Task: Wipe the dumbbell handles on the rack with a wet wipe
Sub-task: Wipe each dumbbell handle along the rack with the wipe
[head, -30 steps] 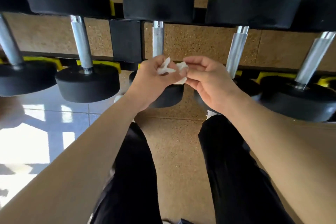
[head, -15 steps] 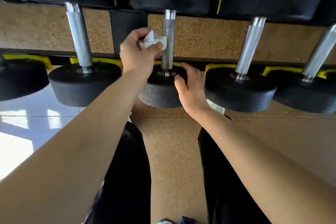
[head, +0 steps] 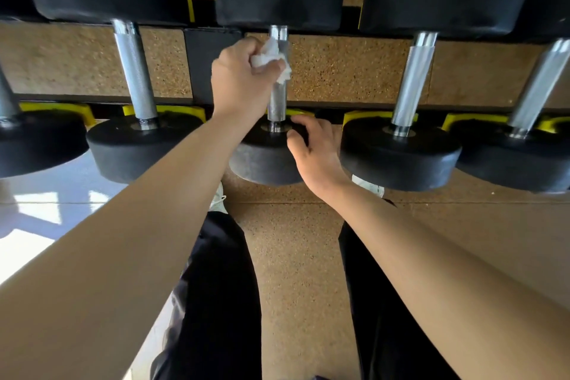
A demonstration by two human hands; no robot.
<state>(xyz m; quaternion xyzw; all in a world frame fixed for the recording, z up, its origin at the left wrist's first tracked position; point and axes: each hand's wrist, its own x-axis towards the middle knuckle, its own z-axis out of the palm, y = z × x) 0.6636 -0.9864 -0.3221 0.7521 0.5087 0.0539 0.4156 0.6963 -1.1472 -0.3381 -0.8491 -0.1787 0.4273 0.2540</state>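
left hand (head: 239, 83) clutches wet wipe (head: 269, 58) against middle dumbbell handle (head: 277, 95) | right hand (head: 316, 151) fingers relaxed, resting on near weight head (head: 262, 160)

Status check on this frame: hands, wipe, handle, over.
Left hand holds wet wipe on middle dumbbell handle. Right hand rests on that dumbbell's near head. Nothing in the way.

Handle (head: 276, 99) partly behind wipe (head: 266, 55)

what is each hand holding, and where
Left hand grips the bunched wet wipe, pressed high on the middle handle. Right hand holds nothing, resting on the near weight head.
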